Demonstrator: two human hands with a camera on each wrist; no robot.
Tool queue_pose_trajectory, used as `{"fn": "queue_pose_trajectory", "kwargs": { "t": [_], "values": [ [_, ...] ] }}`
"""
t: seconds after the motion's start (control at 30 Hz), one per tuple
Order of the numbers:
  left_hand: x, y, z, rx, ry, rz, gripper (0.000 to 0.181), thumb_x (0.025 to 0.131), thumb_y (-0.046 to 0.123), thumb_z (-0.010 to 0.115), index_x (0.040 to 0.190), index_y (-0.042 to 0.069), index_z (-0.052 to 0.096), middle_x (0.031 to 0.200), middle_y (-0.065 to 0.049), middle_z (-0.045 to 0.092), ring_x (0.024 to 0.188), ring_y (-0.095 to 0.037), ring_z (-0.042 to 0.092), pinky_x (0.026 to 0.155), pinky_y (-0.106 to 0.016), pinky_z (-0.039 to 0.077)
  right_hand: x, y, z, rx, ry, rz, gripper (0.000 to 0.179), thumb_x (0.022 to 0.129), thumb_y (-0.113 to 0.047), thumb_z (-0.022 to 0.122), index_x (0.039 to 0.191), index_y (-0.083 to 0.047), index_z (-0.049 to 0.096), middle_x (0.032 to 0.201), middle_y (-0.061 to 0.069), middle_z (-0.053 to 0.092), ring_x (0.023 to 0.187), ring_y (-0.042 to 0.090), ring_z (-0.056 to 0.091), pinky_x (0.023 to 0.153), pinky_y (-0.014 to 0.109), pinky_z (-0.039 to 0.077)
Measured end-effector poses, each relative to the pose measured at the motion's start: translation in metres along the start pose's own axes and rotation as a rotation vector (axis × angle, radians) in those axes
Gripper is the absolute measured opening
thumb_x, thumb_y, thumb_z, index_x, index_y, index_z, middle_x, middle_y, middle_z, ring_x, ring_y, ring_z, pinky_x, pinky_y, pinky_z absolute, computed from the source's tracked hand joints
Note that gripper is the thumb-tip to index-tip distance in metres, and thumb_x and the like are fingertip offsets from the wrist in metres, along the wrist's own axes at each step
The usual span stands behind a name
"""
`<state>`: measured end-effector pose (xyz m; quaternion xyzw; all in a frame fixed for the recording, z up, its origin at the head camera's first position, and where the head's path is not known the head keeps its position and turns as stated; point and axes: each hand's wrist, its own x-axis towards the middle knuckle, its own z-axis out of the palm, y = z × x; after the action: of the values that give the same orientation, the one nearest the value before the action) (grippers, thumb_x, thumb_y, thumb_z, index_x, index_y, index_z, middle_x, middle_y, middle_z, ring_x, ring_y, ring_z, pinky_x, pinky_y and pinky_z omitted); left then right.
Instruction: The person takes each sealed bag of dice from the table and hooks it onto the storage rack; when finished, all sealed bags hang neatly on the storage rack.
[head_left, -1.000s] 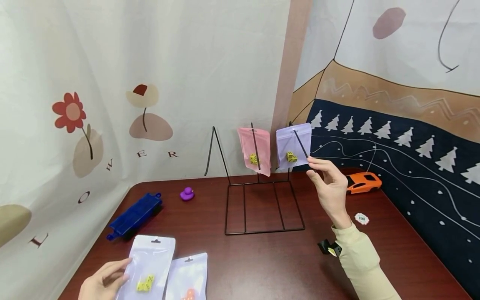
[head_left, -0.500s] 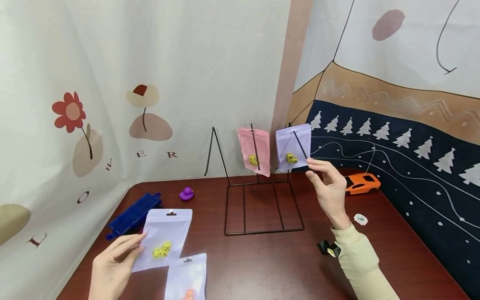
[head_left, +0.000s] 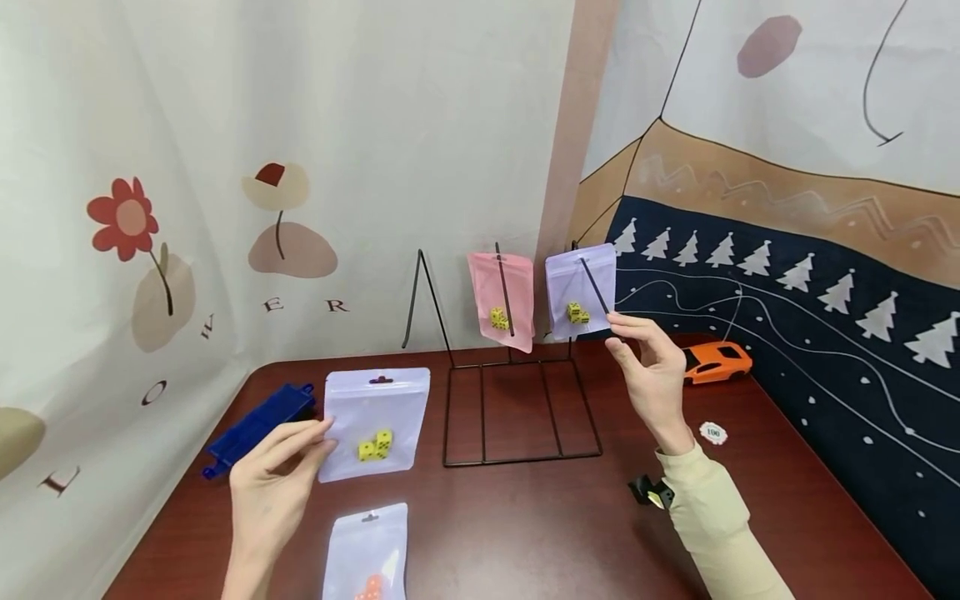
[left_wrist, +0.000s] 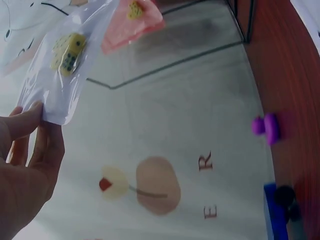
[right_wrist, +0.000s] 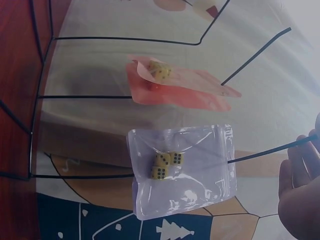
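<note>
My left hand (head_left: 273,475) pinches the left edge of a lavender zip bag (head_left: 405,408), raised over the table with yellow dice (left_wrist: 75,46) inside. At the right of a black wire rack (head_left: 522,460), my right hand (head_left: 651,379) pinches the front tip of a prong (right_wrist: 265,152). A second lavender bag (right_wrist: 200,145) with yellow dice hangs on that prong. From the middle prong hangs a pink bag (head_left: 517,283), also holding yellow dice. The left prong (head_left: 411,304) carries nothing. Another lavender bag (head_left: 367,542) with orange dice lies at the table's front.
A blue tray-like piece (head_left: 262,425) lies at the left. Behind the raised bag in the head view, a purple toy duck (left_wrist: 267,128) is visible from the left wrist. An orange toy car (head_left: 716,362), a white chip (head_left: 713,432) and a small black item (head_left: 649,492) are at the right.
My left hand has lifted its lavender bag up and to the right, away from the bag with orange dice. My right hand stays at the prong's tip.
</note>
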<state>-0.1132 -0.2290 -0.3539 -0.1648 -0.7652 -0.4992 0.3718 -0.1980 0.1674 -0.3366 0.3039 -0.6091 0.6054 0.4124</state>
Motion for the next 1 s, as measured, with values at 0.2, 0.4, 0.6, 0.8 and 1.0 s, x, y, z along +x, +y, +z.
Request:
{"fn": "queue_pose_trajectory", "kwargs": {
  "t": [0.2,0.4,0.6,0.8,1.0],
  "values": [
    [0.01,0.011,0.019,-0.173,0.023,0.056,0.031,0.066,-0.033,0.064,0.092,-0.017,0.068,0.086,-0.02,0.065,0.072,-0.011,0.061,0.055,-0.01,0.048,0.002,-0.001,-0.001,-0.017,-0.002,-0.004,0.024,0.075,0.03,0.059,0.097,0.022,0.06,0.106,0.033,0.06,0.106,0.03,0.058,0.098,0.034,0.045],
    [0.016,0.01,0.032,-0.249,0.036,0.079,0.03,0.066,-0.034,0.064,0.092,-0.018,0.067,0.086,-0.02,0.065,0.073,-0.012,0.063,0.057,-0.011,0.049,0.002,0.0,-0.002,-0.009,0.004,-0.016,0.021,0.076,0.028,0.06,0.096,0.022,0.06,0.106,0.034,0.059,0.106,0.03,0.058,0.098,0.034,0.045],
    [0.019,0.01,0.036,-0.21,0.061,0.038,0.029,0.068,-0.031,0.065,0.093,-0.017,0.068,0.086,-0.022,0.064,0.07,-0.011,0.063,0.053,-0.011,0.048,-0.001,0.001,0.002,0.012,0.008,-0.017,0.022,0.077,0.027,0.06,0.097,0.019,0.062,0.106,0.032,0.061,0.106,0.031,0.058,0.098,0.035,0.045],
    [0.019,0.01,0.038,-0.199,0.078,0.006,0.028,0.068,-0.03,0.066,0.093,-0.017,0.068,0.085,-0.023,0.063,0.069,-0.011,0.063,0.057,-0.012,0.05,-0.001,0.001,0.003,0.006,0.003,-0.027,0.02,0.078,0.025,0.061,0.097,0.02,0.061,0.107,0.031,0.061,0.106,0.029,0.058,0.097,0.035,0.045],
    [0.019,0.006,0.041,-0.17,0.073,-0.068,0.026,0.071,-0.025,0.069,0.095,-0.015,0.069,0.086,-0.024,0.063,0.07,-0.01,0.064,0.055,-0.012,0.05,-0.001,0.001,0.001,0.0,-0.003,-0.022,0.02,0.078,0.025,0.061,0.098,0.02,0.061,0.106,0.034,0.059,0.106,0.029,0.058,0.098,0.035,0.045]
  ]
}}
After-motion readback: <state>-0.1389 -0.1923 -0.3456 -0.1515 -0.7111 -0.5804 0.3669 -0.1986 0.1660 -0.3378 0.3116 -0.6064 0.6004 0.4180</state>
